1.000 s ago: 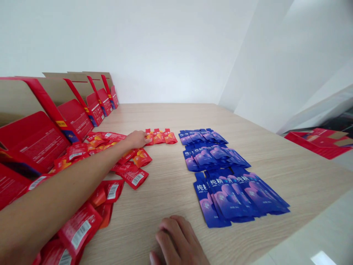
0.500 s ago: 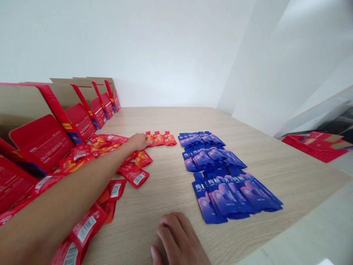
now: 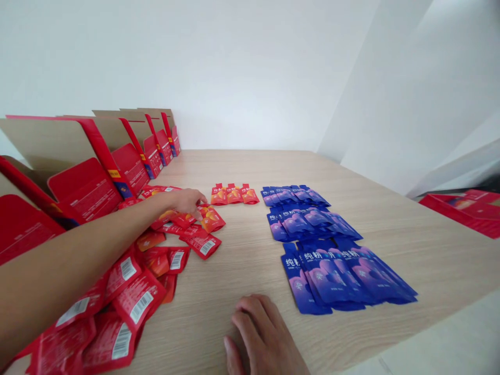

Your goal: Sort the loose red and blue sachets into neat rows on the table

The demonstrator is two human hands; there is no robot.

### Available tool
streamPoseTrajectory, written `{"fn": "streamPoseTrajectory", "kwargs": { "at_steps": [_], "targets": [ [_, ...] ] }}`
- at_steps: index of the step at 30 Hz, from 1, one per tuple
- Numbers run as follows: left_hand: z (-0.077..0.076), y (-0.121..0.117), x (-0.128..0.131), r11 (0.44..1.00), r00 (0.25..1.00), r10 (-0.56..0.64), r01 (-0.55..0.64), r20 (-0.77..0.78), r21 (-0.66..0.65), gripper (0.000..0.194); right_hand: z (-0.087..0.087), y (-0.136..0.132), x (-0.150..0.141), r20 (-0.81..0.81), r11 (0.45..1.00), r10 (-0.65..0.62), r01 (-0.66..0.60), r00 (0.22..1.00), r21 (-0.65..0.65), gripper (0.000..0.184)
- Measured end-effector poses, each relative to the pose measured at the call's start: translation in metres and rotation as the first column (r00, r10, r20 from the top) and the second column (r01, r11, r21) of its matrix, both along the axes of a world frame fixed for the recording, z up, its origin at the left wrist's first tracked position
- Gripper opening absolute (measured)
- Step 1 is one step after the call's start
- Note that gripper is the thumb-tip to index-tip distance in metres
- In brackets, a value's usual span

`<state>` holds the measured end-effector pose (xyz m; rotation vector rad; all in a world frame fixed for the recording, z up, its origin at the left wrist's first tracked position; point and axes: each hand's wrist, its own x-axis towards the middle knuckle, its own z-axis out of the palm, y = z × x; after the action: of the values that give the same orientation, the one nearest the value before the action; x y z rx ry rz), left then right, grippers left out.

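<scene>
My left hand (image 3: pixel 188 202) reaches over the heap of red pouches (image 3: pixel 136 307), its thumb and a finger apart, close to an orange-and-red pouch (image 3: pixel 212 219). Just beyond it, three red pouches (image 3: pixel 234 195) lie face up in a short row. My right hand (image 3: pixel 265 336) rests on the table at the near edge of the view, fingers loosely bent, thumb apart and holding nothing. To its right lie overlapping blue-purple pouches in three rows: a far row (image 3: pixel 295 196), a middle row (image 3: pixel 312 223) and a near row (image 3: pixel 347 276). My left forearm hides part of the red heap.
Open red cardboard boxes (image 3: pixel 88 190) with raised flaps line the left side, beside the heap. A white wall (image 3: pixel 250 73) stands behind the wooden table (image 3: pixel 234 260). Beyond the table's right edge is a red container (image 3: pixel 464 211).
My left hand has drawn back from the leftmost pouch of the short red row to the heap, leaving that pouch in place. My right hand stays resting; the view has shifted slightly left.
</scene>
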<state>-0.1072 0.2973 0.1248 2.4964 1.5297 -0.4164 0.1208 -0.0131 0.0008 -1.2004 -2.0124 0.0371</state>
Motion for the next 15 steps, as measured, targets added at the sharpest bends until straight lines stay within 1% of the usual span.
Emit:
{"fn": "streamPoseTrajectory", "kwargs": {
  "at_steps": [2, 4, 6, 9, 12, 15],
  "targets": [
    [0.000, 0.001, 0.000, 1.000, 1.000, 0.016, -0.016, -0.006, -0.009, 0.076, 0.001, -0.001, 0.000, 0.001, 1.000, -0.003, 0.003, 1.000, 0.000, 0.035],
    [-0.001, 0.002, 0.001, 0.999, 0.999, 0.036, -0.036, 0.001, -0.022, 0.073, 0.001, -0.001, 0.000, 0.005, 1.000, -0.005, 0.005, 1.000, 0.002, 0.035],
    [-0.003, 0.005, 0.001, 0.997, 0.997, 0.070, -0.069, 0.028, -0.022, 0.061, 0.000, -0.001, 0.000, 0.013, 1.000, -0.008, 0.008, 1.000, 0.004, 0.034],
    [-0.005, 0.011, -0.003, 0.987, 0.981, 0.156, -0.158, 0.112, 0.006, 0.044, -0.006, 0.001, -0.002, 0.010, 1.000, -0.007, 0.007, 1.000, 0.021, 0.032],
    [-0.005, 0.022, -0.012, 0.956, 0.934, 0.274, -0.290, 0.231, 0.037, 0.037, -0.014, 0.004, -0.005, -0.044, 0.996, -0.022, 0.026, 0.999, 0.091, 0.029],
    [-0.005, 0.039, -0.020, 0.889, 0.835, 0.395, -0.453, 0.382, 0.071, 0.032, -0.019, 0.007, -0.006, -0.059, 0.989, -0.041, 0.048, 0.997, 0.137, 0.027]
  ]
}}
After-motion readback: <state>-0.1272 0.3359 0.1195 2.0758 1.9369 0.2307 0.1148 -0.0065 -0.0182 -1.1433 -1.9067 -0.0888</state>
